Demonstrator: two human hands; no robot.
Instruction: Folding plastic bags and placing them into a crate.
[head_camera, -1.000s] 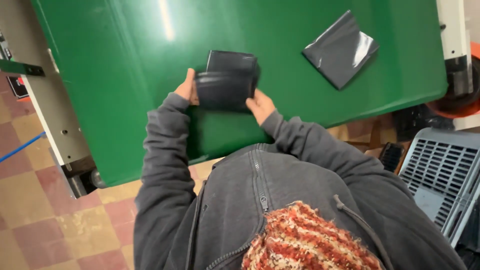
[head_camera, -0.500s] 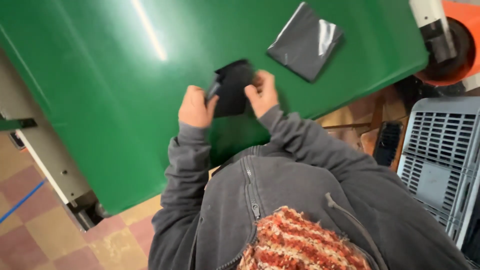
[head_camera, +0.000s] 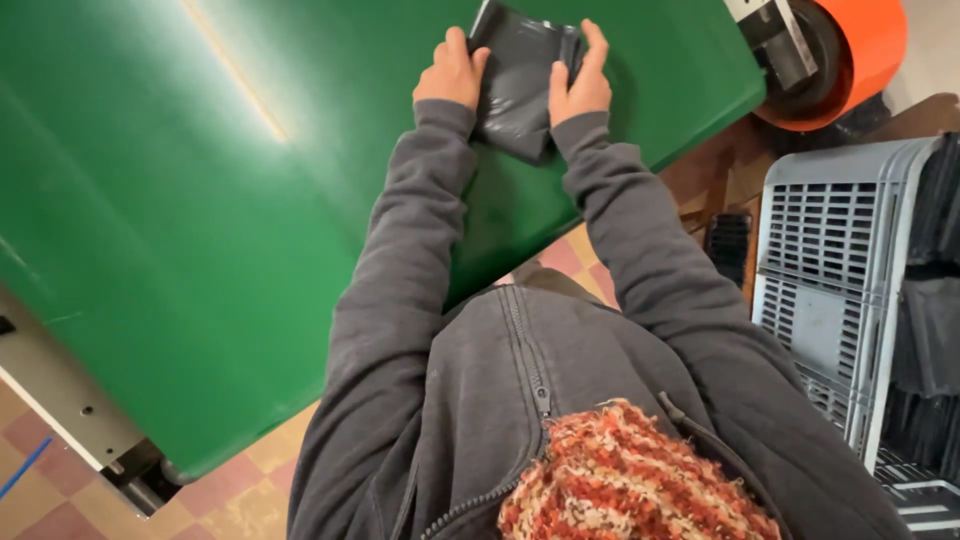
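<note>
Item: dark grey, glossy plastic mailer bag (head_camera: 520, 80), folded flat into a rough rectangle.
Location: laid on the green, smooth-surfaced table (head_camera: 200, 200), at its far right part, near the right edge; held between 2 hands.
Left hand (head_camera: 452, 75): set on the bag's left edge, fingers curled over it, the film gripped or pressed down; which of the 2 cannot be told.
Right hand (head_camera: 580, 80): set on the bag's right edge, fingers extended along it, thumb tucked in against the film.
Handling, judged: light, thin and limp; creases are visible, so no stiffness is expected. The sheen suggests a slippery film, likely to slide over itself and over the table. Not fragile.
Hold, judged: best taken at the 2 opposite side edges, as now, with the layers pinched together.
Long axis: run near to far, tilted slightly left at the far end; near corner pointed toward the grey zipped hooded jacket (head_camera: 520, 390).
Nearby: orange roll (head_camera: 860, 55) far right; grey slotted plastic crate (head_camera: 830, 290) right.
</note>
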